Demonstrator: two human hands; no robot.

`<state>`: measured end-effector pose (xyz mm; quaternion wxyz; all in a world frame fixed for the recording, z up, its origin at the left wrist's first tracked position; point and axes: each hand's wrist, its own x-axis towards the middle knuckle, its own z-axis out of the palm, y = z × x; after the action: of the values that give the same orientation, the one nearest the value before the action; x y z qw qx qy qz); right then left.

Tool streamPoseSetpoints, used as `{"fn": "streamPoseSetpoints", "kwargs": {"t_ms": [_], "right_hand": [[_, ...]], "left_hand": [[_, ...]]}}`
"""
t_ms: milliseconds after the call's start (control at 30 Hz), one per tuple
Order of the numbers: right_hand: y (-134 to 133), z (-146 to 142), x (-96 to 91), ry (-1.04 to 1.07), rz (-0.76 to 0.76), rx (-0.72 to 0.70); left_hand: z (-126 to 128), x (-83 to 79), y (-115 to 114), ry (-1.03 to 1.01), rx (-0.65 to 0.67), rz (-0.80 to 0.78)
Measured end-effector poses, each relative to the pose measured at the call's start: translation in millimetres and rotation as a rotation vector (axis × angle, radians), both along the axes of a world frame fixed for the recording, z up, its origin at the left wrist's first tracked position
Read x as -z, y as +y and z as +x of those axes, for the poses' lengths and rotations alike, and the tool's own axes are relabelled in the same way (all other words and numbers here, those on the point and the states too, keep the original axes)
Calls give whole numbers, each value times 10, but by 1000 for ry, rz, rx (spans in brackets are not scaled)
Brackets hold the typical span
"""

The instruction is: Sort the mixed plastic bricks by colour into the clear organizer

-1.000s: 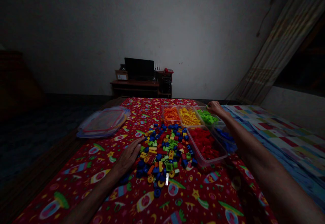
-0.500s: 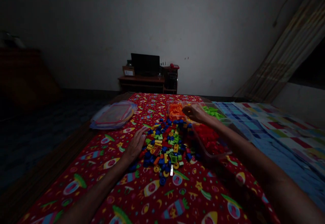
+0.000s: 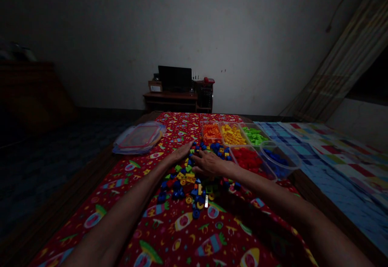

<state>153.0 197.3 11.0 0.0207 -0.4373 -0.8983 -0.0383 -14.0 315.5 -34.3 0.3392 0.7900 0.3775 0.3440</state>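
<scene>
A loose pile of mixed toy building blocks (image 3: 189,178) in blue, yellow, green, red and orange lies on the red patterned cloth (image 3: 169,238). At the pile's far left edge rests my left hand (image 3: 182,152), fingers stretched out and nothing visible in it. My right hand (image 3: 209,163) reaches over the middle of the pile, its fingers apart and touching blocks. To the right are clear tubs of blocks sorted by colour: orange blocks (image 3: 211,131), yellow blocks (image 3: 233,134), green blocks (image 3: 254,136), red blocks (image 3: 247,158) and blue blocks (image 3: 275,160).
Stacked clear lids (image 3: 138,137) lie left of the pile. A bed with a checked blue cover (image 3: 327,186) adjoins the table on the right. Beyond the table's far end stands a desk (image 3: 169,96) with a monitor (image 3: 175,78) against the wall.
My right hand has come back from above the yellow tub to the pile. My left hand has slid forward and right along the pile's edge. The tubs are now less covered.
</scene>
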Motion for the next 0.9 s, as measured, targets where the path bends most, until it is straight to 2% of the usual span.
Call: {"fn": "streamPoseSetpoints", "kwargs": {"t_ms": [100, 167, 267, 333, 400, 500, 600, 700, 800, 900], "right_hand": [[-228, 174, -44, 58, -59, -179], [-269, 307, -105, 146, -69, -243], [-123, 459, -212, 277, 2, -108], [55, 499, -255, 250, 42, 44], [212, 492, -246, 139, 21, 167], [287, 438, -140, -18, -15, 224], [168, 407, -2, -52, 20, 214], [-34, 424, 72, -22, 6, 125], [-237, 458, 49, 8, -8, 28], [-403, 496, -52, 63, -75, -13]], "left_hand": [[97, -38, -85, 55, 86, -14], [100, -69, -164, 93, 159, -9], [81, -100, -247, 156, 258, 14], [104, -94, -253, 166, 200, 74], [167, -65, -217, 171, 78, 136], [297, -20, -135, 213, 9, 139], [394, -24, -113, 257, 78, 120], [393, -73, -190, 283, 143, 124], [292, -126, -328, 320, 236, 154], [142, -171, -477, 353, 291, 201]]}}
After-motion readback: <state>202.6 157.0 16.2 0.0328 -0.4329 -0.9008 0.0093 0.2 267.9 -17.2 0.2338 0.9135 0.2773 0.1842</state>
